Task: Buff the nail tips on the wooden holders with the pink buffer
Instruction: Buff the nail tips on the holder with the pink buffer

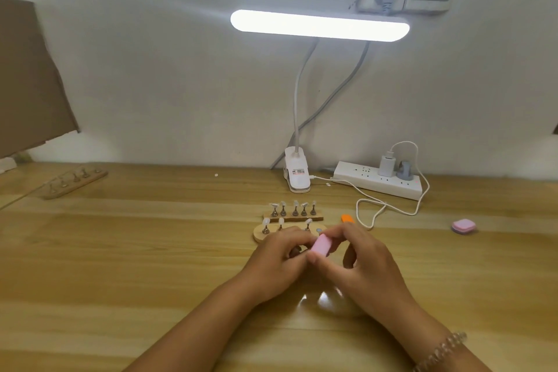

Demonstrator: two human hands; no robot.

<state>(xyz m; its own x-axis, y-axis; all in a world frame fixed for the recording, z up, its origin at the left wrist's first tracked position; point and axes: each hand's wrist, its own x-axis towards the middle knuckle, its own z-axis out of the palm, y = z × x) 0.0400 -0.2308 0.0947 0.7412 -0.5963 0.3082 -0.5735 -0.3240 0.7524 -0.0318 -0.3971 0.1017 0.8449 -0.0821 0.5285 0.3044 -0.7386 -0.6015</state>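
Both hands meet low over the table (151, 251), dead centre. The right hand (365, 260) pinches the pink buffer (320, 244) between thumb and fingertips, tilted with its flat face turned toward the other hand, which looks like the angle for a stroke. The left hand (271, 254) has its fingers curled around a small stand (295, 251), apparently lifted off its base to steady it against the buffer. Whether a tip sits on it, I can't tell; the fingers hide it.

At twelve o'clock from the hands, just beyond the knuckles, lies the near wooden holder (259, 235), and behind it the far wooden holder (317, 218), with nail tips (266, 222) standing upright in rows within easy reach. A third wooden holder (75, 183) sits well off at ten o'clock.

At one o'clock, a clip lamp (297, 174) throws its light down on the work. It carries a label, but the print is too small to read. The power strip (362, 178) shows no legible writing. A second pink block (463, 226) rests at three o'clock.
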